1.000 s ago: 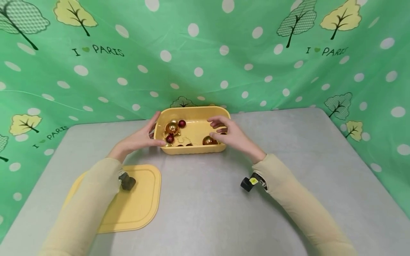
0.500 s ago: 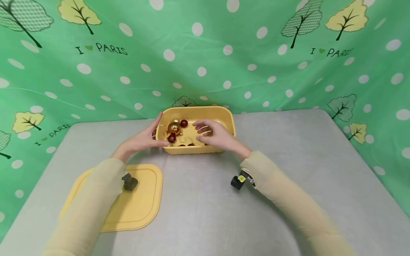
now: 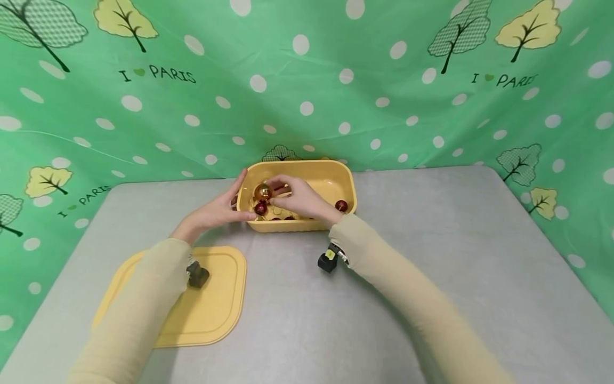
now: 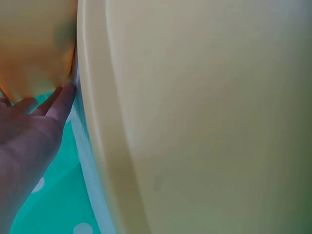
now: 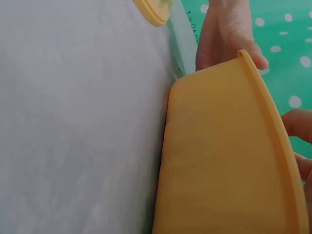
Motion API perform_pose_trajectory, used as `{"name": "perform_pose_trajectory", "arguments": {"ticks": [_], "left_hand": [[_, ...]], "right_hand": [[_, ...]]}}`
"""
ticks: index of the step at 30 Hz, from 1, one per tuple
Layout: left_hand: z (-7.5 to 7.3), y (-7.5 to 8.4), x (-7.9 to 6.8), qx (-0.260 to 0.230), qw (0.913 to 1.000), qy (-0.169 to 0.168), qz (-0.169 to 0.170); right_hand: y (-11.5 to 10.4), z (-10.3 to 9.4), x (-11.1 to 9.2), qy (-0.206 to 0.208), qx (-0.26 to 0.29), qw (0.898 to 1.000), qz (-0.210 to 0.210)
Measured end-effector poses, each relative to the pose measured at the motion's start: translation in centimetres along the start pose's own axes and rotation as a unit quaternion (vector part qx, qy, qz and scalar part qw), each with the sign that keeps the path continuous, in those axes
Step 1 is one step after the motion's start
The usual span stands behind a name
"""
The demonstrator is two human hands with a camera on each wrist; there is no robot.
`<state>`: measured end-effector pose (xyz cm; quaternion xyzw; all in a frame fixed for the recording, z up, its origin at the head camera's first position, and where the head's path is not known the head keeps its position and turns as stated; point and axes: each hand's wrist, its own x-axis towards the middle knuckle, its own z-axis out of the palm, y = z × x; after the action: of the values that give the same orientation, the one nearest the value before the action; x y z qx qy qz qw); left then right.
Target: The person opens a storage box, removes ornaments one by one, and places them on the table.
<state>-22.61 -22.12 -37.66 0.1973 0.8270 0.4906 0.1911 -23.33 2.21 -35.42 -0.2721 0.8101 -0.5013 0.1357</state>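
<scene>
- While the left hand [image 3: 211,213] stays on the yellow tub [image 3: 288,226] as it was a second ago, we see the right hand [image 3: 299,198] has crossed from the tub's right end to its left.
- Left grip: clasping the tub's left end, thumb at the front corner rim, fingers against the outer wall.
- Right grip: fingers bent inside the tub, tips right beside the large gold bauble [image 3: 261,192]; we can't tell if they pinch anything.
- Also changed: a small red bauble [image 3: 341,206] at the tub's right end now shows clearly; the hand mostly covered it before.
- Tub sits upright on the grey tabletop [image 3: 297,298], near the green cloth [image 3: 307,69].
- We log another red ball [image 3: 260,208] just in front of the gold one.
- Materials: tub smooth, plastic-looking, rounded corners, lipped rim; baubles round, glossy, the gold mirror-like.
- Yellow lid [image 3: 218,304]: flat, rounded corners, grooved border, partly hidden by the beige left sleeve [image 3: 129,314].
- Cloth: creased, white dots, printed trees, "PARIS" lettering.
</scene>
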Motion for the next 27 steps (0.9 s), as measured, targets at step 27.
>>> {"name": "perform_pose_trajectory", "arguments": {"ticks": [27], "left_hand": [[0.0, 0.1, -0.1, 0.011, 0.9999, 0.002, -0.004]], "right_hand": [[1.3, 1.2, 2.0, -0.027, -0.017, 0.999, 0.040]]}}
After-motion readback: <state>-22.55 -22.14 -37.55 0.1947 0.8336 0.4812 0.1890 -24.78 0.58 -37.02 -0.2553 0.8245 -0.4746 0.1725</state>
